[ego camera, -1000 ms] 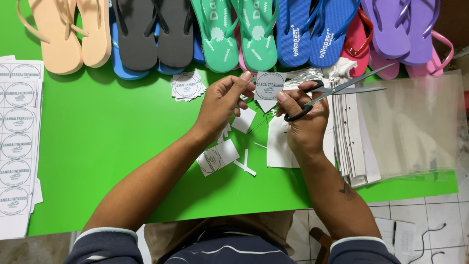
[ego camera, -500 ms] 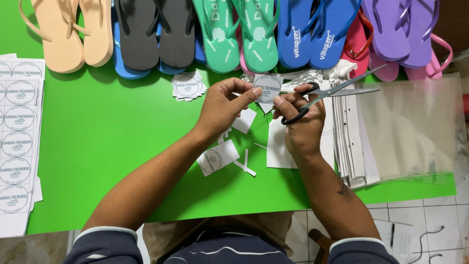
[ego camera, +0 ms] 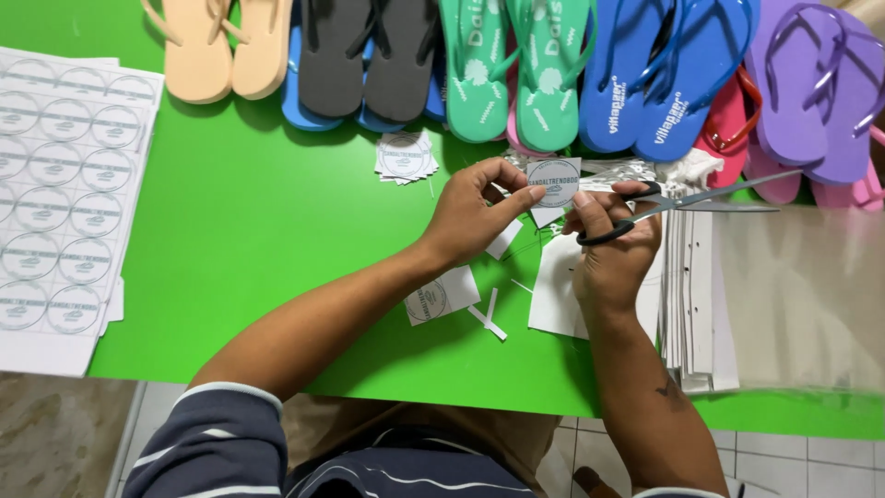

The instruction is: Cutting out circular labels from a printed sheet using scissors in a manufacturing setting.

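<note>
Paper, steel, foam, plastic film.
Matt paper label (ego camera: pixel 553 182) pinched in left hand (ego camera: pixel 470 217) fingertips; scissors (ego camera: pixel 687 201), dull steel blades, glossy black plastic loops round right hand (ego camera: pixel 613 249) fingers. Beyond: matt foam sandals (ego camera: pixel 544 74), smooth green tabletop (ego camera: pixel 258 231).

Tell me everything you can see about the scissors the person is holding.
The scissors have black loop handles and long, slim grey metal blades. The right hand holds them by the handles, fingers through the loops, above the green table. They lie nearly level, blades pointing to the right towards the purple sandals, and look closed or almost closed. Nothing sits between the blades.
</note>
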